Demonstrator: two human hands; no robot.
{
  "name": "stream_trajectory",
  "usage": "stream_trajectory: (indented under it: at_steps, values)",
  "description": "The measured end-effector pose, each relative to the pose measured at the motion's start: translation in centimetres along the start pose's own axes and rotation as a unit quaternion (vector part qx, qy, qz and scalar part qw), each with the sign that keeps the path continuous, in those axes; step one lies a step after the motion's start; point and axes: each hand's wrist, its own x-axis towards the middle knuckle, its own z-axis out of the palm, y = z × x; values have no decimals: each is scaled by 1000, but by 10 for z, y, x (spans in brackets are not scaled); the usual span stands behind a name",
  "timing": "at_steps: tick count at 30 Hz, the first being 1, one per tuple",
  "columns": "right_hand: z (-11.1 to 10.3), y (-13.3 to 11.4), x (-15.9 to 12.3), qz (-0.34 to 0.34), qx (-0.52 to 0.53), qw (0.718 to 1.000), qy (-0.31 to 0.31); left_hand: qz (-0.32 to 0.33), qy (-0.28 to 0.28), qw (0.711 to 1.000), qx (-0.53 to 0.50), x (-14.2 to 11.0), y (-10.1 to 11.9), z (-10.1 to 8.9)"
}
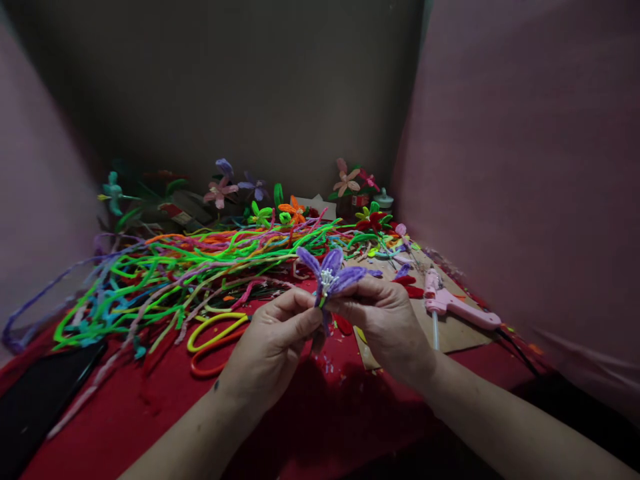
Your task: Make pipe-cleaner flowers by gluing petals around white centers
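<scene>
Between my hands is a purple pipe-cleaner flower [341,279], its petals spread upward around a tuft of white stamens [327,282]. My left hand [280,340] pinches the flower's base between thumb and fingers. From the other side, my right hand [387,320] closes on the same flower, its fingers at the base and the right petal. The flower's lower part is partly hidden by my fingers. Just left of my left hand lie scissors [215,337] with yellow and orange handles, their blades out of sight.
A heap of colourful pipe cleaners [200,267] covers the table's left and middle. A pink glue gun [457,305] rests on cardboard [465,340] at right, its cord trailing. A black phone-like slab [50,400] lies front left. Finished flowers [220,192] stand along the back.
</scene>
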Motion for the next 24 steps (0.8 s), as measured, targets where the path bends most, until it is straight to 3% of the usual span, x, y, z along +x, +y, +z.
stream_trajectory:
  at_steps: [12, 21, 24]
  values:
    - [-4, 8, 3, 0, 54, 997, -46, 0, -20, 1000, -8, -2, -1, 1]
    - [3, -5, 1, 16, -16, 1000, -17, 59, 35, 996, 53, -5, 1, 8]
    - [7, -9, -1, 25, 10, 999, -27, 78, 39, 993, 75, -5, -1, 6]
